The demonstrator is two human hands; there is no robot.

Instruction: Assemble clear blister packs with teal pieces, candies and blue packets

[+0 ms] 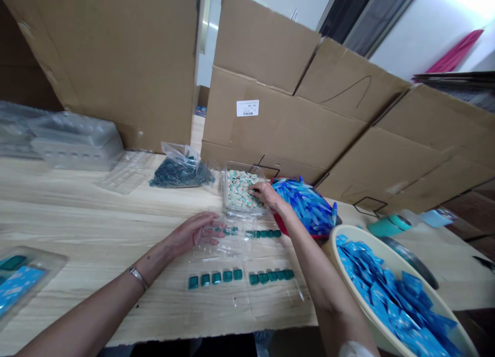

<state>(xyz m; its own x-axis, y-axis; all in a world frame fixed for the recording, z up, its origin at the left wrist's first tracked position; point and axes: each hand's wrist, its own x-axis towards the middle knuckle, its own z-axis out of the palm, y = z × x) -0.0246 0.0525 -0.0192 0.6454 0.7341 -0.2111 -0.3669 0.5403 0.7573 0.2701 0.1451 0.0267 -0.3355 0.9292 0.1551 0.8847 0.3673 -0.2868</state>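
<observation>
Left hand [199, 233]: my fingers are spreading, part-open and slightly curled, at the edge of a clear plastic tray [222, 251]; whether they are gripping it I cannot tell.

Right hand [266, 194]: my fingers are bunching nearly closed among small printed pieces [240, 182] in a clear box [242, 211]; whether they are pinching one I cannot tell.

Teal squares [216, 278]: lying in rows on the worktop [96, 223], near my side.

Beside my right forearm: blue sticks [305, 202] are filling a red tray [284, 225]; blue packets [386, 290] are filling a cream tub [359, 230].

Hazards, in my judgement: thin pieces could be clinging together, giving me two at once; the light tray could be sliding under a loose left hold, upsetting the squares; my right forearm could be brushing the tub.
</observation>
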